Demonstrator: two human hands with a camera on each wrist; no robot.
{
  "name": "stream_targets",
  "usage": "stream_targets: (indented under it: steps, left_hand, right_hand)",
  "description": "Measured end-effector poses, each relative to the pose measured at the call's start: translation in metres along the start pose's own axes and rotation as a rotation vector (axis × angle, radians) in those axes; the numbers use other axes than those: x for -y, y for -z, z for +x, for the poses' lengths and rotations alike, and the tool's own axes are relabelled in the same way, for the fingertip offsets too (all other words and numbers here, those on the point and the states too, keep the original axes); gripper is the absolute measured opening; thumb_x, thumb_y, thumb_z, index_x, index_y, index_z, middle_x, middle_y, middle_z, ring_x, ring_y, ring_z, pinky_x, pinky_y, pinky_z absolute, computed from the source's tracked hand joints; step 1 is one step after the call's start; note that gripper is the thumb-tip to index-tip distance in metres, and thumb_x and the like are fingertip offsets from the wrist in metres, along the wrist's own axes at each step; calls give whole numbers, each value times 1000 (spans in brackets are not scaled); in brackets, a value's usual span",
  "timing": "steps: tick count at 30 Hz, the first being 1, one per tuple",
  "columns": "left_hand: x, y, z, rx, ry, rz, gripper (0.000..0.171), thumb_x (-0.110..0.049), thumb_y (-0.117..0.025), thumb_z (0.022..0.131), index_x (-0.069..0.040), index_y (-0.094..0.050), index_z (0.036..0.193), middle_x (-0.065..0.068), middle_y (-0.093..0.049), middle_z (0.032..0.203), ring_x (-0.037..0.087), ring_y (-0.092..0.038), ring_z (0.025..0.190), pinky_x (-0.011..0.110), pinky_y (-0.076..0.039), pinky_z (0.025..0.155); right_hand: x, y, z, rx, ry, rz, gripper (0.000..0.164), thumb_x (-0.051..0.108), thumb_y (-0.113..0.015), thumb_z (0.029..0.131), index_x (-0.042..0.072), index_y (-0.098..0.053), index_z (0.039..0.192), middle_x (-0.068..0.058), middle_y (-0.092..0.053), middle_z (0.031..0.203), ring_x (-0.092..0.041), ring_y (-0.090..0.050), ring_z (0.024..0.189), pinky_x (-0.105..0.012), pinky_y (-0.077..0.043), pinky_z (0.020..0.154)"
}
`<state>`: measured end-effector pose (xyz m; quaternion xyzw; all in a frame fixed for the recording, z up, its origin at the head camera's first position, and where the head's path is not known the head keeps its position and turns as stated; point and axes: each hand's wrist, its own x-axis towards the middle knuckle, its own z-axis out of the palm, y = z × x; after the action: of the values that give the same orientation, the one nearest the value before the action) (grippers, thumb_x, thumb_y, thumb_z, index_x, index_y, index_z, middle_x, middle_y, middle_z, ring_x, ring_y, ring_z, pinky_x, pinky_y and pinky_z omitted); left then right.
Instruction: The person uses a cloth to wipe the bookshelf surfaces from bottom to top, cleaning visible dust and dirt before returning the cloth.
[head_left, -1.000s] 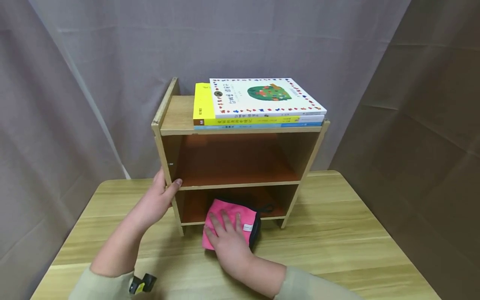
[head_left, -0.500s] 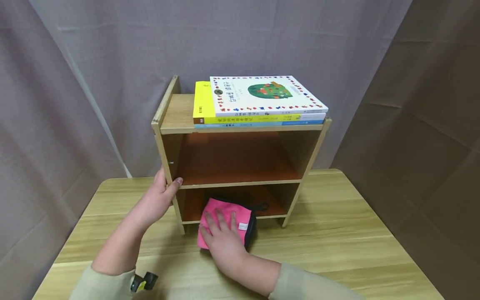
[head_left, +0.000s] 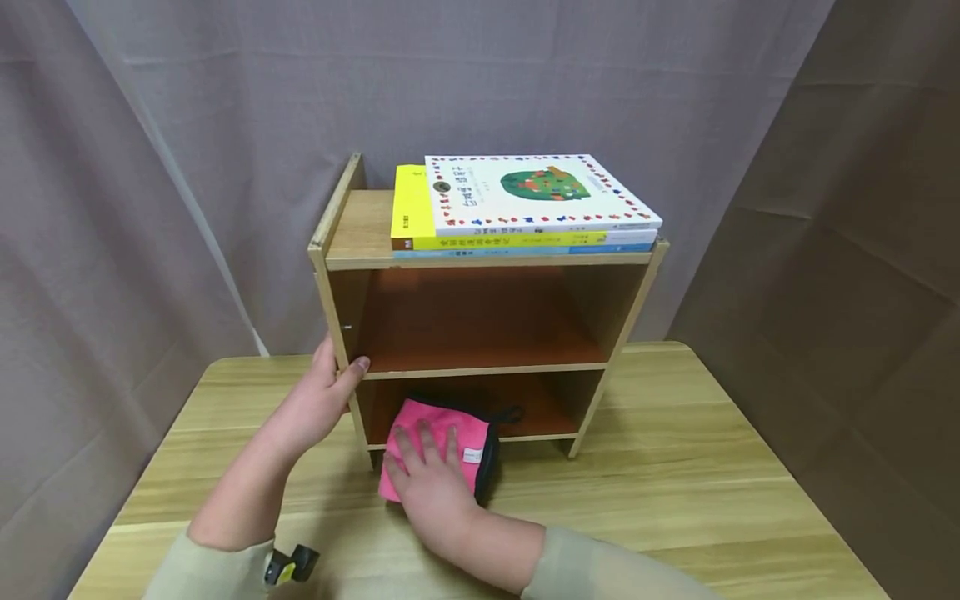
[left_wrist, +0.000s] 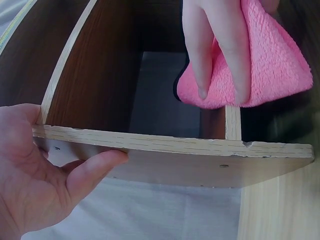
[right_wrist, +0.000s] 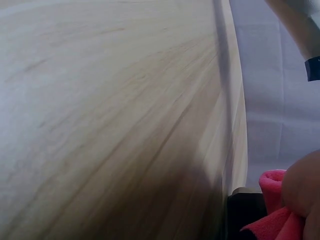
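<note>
Cloth [head_left: 471, 432] pink, black-edged; shelf interior [head_left: 480, 321] reddish-brown; top book [head_left: 543, 187] white, border multicolour; tabletop [head_left: 667, 483] yellowish, wood-grained; curtain [head_left: 202, 133], upper left, grey.

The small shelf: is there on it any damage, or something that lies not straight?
Yes. In the left wrist view, the left side panel, gripped by the left hand, has a chipped, worn front edge. On top, the white book lies offset to the right over the yellow book, making the stack uneven.
</note>
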<state>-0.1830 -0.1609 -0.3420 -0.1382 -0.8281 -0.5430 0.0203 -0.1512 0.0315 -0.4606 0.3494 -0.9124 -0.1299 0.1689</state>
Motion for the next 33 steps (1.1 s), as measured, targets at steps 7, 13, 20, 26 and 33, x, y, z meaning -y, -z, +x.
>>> stream_targets:
  steps: [7, 13, 20, 26, 33]
  left_hand:
    - [0, 0, 0, -7, 14, 16, 63, -34, -45, 106, -30, -10, 158, 17, -16, 155, 40, -38, 131, 55, -54, 85]
    - [0, 0, 1, -14, 12, 1, 62, -33, -45, 106, -31, -11, 158, 16, -17, 155, 40, -40, 131, 55, -54, 85]
    - [0, 0, 0, -8, 34, -7, 64, -34, -45, 106, -31, -8, 158, 17, -15, 155, 41, -37, 133, 57, -54, 86]
    - [1, 0, 0, -7, 37, -4, 65, -34, -45, 106, -30, -7, 158, 17, -15, 155, 41, -37, 133, 57, -54, 86]
    - [1, 3, 2, 23, 34, -20, 68, -36, -45, 106, -33, -2, 158, 15, -7, 160, 43, -33, 137, 60, -53, 86]
  right_hand:
    - [8, 0, 5, -24, 6, -18, 47, 27, -66, 92, 28, -58, 139, -8, -38, 154, -37, -35, 140, -66, -36, 104]
    - [13, 0, 10, -29, 15, -17, 43, 26, -62, 95, 28, -59, 138, -7, -37, 154, -36, -35, 141, -66, -37, 104]
    - [15, 2, 13, -17, 25, -2, 45, 25, -63, 94, 28, -58, 139, -8, -36, 155, -36, -35, 141, -66, -37, 104]
    - [13, 6, 13, 0, 40, 10, 51, 23, -68, 91, 29, -55, 140, -8, -35, 155, -37, -33, 142, -64, -38, 104]
    - [9, 8, 11, 3, 47, 55, 58, 23, -73, 87, 30, -54, 141, -8, -36, 156, -36, -32, 143, -63, -39, 104]
